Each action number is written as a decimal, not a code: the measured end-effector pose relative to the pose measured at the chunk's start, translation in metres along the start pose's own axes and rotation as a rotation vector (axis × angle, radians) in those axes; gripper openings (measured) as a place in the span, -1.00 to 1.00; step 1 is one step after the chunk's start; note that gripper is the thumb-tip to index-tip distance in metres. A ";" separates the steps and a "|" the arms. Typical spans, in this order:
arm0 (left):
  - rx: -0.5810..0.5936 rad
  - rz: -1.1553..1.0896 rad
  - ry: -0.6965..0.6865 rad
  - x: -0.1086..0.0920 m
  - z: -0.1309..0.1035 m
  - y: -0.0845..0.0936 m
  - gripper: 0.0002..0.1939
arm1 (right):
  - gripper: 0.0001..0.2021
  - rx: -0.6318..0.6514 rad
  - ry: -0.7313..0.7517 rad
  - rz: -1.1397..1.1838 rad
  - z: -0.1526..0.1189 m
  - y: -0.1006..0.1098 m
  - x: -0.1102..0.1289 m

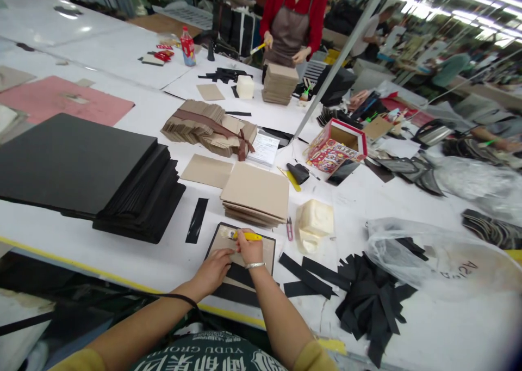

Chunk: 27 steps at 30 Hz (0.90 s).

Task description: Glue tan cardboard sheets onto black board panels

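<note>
Right hand (249,245) grips brush (255,236), axis sideways, bristles leftward near far-left corner of board (268,249); left hand (218,263), loosely open, rests nearer body.

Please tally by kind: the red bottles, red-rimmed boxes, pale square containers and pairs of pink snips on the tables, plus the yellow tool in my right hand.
Red bottle: 1
Red-rimmed box: 1
Pale square containers: 2
Pink snips: 1 pair
Yellow tool in your right hand: 1
Total: 6

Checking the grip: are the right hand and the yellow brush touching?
Touching; the head view shows the right hand gripping the yellow brush around its handle.
</note>
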State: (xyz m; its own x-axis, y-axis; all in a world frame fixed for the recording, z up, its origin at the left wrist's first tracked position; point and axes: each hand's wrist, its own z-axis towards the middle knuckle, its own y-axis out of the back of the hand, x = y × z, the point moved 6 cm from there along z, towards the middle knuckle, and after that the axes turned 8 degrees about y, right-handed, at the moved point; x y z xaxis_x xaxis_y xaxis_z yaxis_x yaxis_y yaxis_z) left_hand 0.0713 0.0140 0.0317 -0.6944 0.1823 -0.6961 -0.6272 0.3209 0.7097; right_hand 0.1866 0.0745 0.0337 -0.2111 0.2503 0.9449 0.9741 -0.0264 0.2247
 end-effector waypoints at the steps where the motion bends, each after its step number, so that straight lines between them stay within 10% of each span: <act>1: -0.002 -0.001 0.006 0.001 0.000 0.000 -0.84 | -0.74 -0.034 -0.014 -0.023 -0.001 0.012 -0.006; 9: -0.002 -0.062 0.007 0.006 0.002 0.003 -0.84 | -0.69 -0.272 -0.033 -0.197 -0.040 0.146 -0.019; 18: 0.110 -0.316 0.042 -0.031 0.010 0.045 -0.76 | -0.85 0.213 0.532 -0.429 -0.080 0.066 0.032; 27: -0.158 -0.660 0.553 0.053 0.033 0.040 -0.64 | -0.82 -0.046 0.322 -0.548 -0.050 0.122 -0.021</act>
State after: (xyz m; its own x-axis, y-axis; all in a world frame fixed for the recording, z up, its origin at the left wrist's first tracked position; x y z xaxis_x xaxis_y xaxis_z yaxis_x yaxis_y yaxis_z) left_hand 0.0212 0.0670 0.0197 -0.2177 -0.4856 -0.8467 -0.9746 0.0614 0.2154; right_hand 0.3055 0.0175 0.0534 -0.6984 -0.0644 0.7128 0.7150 -0.0210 0.6988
